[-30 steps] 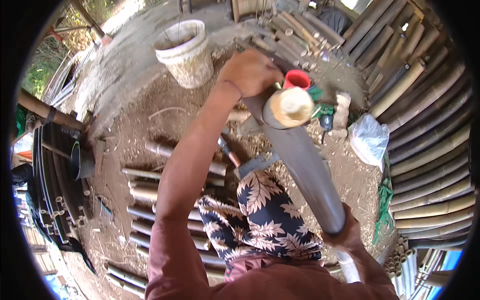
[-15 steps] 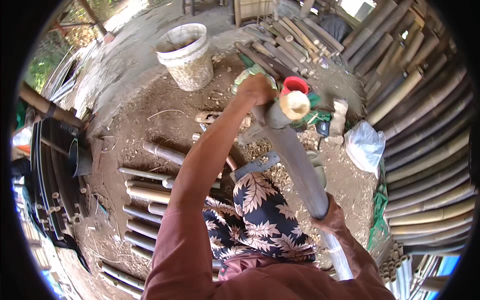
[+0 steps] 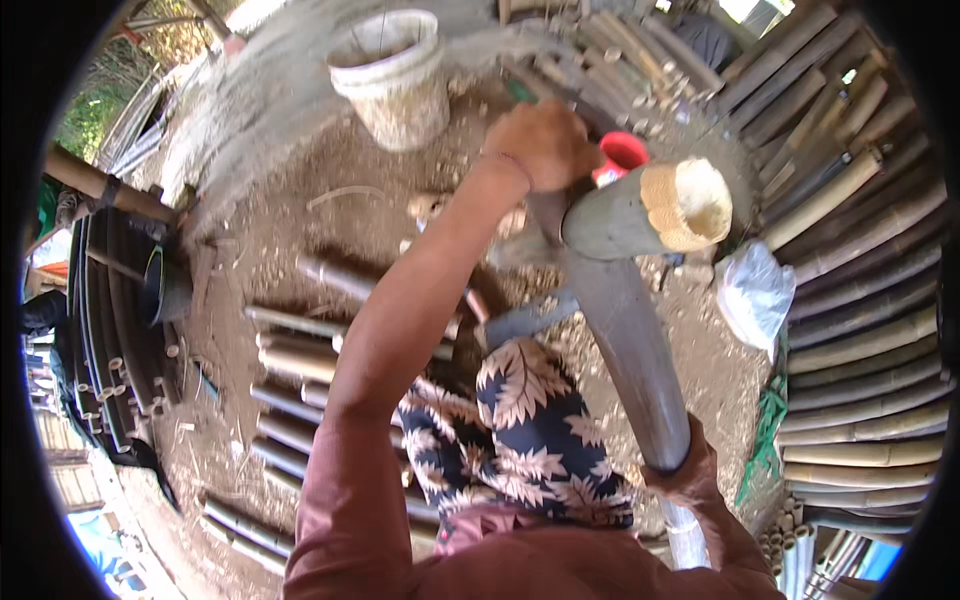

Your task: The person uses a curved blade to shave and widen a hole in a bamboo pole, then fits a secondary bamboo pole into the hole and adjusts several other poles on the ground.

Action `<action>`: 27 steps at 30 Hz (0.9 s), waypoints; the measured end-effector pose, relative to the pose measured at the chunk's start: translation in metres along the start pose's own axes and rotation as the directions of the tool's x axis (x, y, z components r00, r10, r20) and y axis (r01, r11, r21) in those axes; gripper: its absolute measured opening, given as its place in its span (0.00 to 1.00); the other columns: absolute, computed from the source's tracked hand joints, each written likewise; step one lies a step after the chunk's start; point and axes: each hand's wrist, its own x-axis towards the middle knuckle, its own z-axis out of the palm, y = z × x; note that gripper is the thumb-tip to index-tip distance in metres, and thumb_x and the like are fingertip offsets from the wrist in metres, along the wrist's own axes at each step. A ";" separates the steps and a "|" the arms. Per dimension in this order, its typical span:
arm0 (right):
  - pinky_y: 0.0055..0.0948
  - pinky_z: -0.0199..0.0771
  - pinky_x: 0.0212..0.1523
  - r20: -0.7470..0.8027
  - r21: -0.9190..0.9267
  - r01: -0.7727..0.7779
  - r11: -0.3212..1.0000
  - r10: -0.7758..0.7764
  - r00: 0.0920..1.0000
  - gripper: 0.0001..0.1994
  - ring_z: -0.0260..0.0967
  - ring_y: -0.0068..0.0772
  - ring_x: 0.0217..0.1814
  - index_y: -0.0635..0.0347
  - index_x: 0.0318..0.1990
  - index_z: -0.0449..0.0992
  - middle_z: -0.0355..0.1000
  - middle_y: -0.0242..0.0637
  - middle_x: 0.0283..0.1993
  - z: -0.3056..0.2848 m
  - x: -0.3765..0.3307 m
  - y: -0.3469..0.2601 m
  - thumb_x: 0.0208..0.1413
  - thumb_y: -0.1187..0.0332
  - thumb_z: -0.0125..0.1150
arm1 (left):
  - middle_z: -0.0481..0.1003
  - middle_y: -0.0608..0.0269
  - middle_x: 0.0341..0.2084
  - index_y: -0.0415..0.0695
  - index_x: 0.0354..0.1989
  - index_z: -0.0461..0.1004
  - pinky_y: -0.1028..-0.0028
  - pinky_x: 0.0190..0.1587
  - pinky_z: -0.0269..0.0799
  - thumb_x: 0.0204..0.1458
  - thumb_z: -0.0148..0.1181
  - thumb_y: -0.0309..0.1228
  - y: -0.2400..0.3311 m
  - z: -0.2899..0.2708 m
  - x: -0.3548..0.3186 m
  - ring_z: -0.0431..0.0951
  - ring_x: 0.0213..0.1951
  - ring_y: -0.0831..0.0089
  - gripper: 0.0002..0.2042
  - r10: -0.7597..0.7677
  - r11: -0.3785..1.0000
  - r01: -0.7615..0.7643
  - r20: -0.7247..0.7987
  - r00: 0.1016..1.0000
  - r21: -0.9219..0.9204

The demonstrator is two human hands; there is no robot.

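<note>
Bucket (image 3: 398, 108) stands beyond curled hands (image 3: 543, 147), right (image 3: 690, 475) clasping bamboo (image 3: 640, 350), left (image 3: 543, 147) near cup (image 3: 624, 153), hold hidden.

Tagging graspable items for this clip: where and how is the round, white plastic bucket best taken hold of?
I'd take the round, white plastic bucket by its near rim, from above: it stands upright, mouth up, and nothing covers that edge.

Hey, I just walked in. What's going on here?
A person is handling bamboo with bare hands. The right hand grips the lower part of a long, dark grey bamboo tube. The left hand is closed near its upper end, beside a shorter greenish-grey bamboo piece with a pale cut end; what that hand grips is unclear. A dirt-stained white bucket stands beyond.
</note>
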 end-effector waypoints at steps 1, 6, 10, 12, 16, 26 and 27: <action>0.42 0.80 0.46 0.061 -0.009 -0.046 0.999 0.047 0.997 0.44 0.77 0.49 0.44 0.69 0.59 0.58 0.74 0.54 0.44 0.020 0.012 0.030 0.31 0.64 0.72 | 0.78 0.48 0.40 0.48 0.36 0.82 0.61 0.51 0.73 0.46 0.55 0.48 -0.002 0.007 0.003 0.78 0.44 0.53 0.19 0.051 0.997 -0.051 0.017 0.999 0.054; 0.41 0.81 0.46 0.170 -0.039 -0.263 0.964 0.265 0.949 0.44 0.77 0.49 0.41 0.66 0.60 0.58 0.75 0.54 0.42 0.051 0.061 0.043 0.32 0.61 0.73 | 0.76 0.51 0.48 0.50 0.43 0.80 0.61 0.53 0.71 0.45 0.57 0.48 -0.039 0.057 0.035 0.75 0.51 0.52 0.21 -0.111 0.950 0.129 0.079 0.991 -0.286; 0.40 0.74 0.56 0.212 0.103 -0.156 0.982 0.132 0.968 0.49 0.73 0.49 0.52 0.68 0.61 0.58 0.72 0.53 0.52 0.006 0.027 0.079 0.28 0.60 0.78 | 0.69 0.50 0.57 0.46 0.61 0.67 0.64 0.62 0.60 0.57 0.44 0.60 -0.044 0.076 -0.026 0.67 0.60 0.58 0.34 -0.369 0.680 0.144 -0.165 0.915 -0.719; 0.39 0.73 0.54 0.364 0.483 -0.207 0.851 0.020 0.931 0.46 0.72 0.40 0.50 0.69 0.60 0.61 0.72 0.49 0.53 -0.018 0.028 0.099 0.30 0.63 0.79 | 0.63 0.49 0.63 0.44 0.65 0.61 0.62 0.65 0.56 0.57 0.40 0.63 -0.106 0.082 -0.083 0.61 0.65 0.58 0.38 -0.404 0.609 0.432 0.209 0.891 -0.665; 0.43 0.64 0.64 0.727 0.599 -0.641 0.479 0.010 0.687 0.46 0.67 0.44 0.58 0.69 0.62 0.59 0.68 0.53 0.57 -0.037 0.044 0.186 0.34 0.61 0.78 | 0.61 0.48 0.63 0.43 0.67 0.56 0.57 0.65 0.55 0.54 0.34 0.70 -0.122 0.081 -0.206 0.59 0.65 0.55 0.45 -0.273 0.588 0.747 0.794 0.544 -0.310; 0.37 0.71 0.55 0.271 0.152 -0.301 0.941 0.253 0.929 0.46 0.72 0.42 0.53 0.69 0.58 0.63 0.73 0.51 0.50 0.109 0.039 0.186 0.32 0.55 0.82 | 0.76 0.52 0.40 0.43 0.52 0.68 0.67 0.45 0.80 0.40 0.74 0.43 0.073 -0.040 -0.163 0.81 0.37 0.63 0.32 0.329 0.839 -0.460 -0.402 0.855 -0.292; 0.37 0.73 0.53 0.274 0.165 -0.289 0.943 0.238 0.932 0.45 0.73 0.43 0.51 0.68 0.57 0.64 0.73 0.51 0.49 0.112 0.043 0.186 0.32 0.55 0.81 | 0.77 0.53 0.41 0.42 0.51 0.69 0.68 0.44 0.79 0.39 0.75 0.44 0.088 -0.042 -0.143 0.82 0.37 0.63 0.32 0.344 0.826 -0.491 -0.445 0.827 -0.275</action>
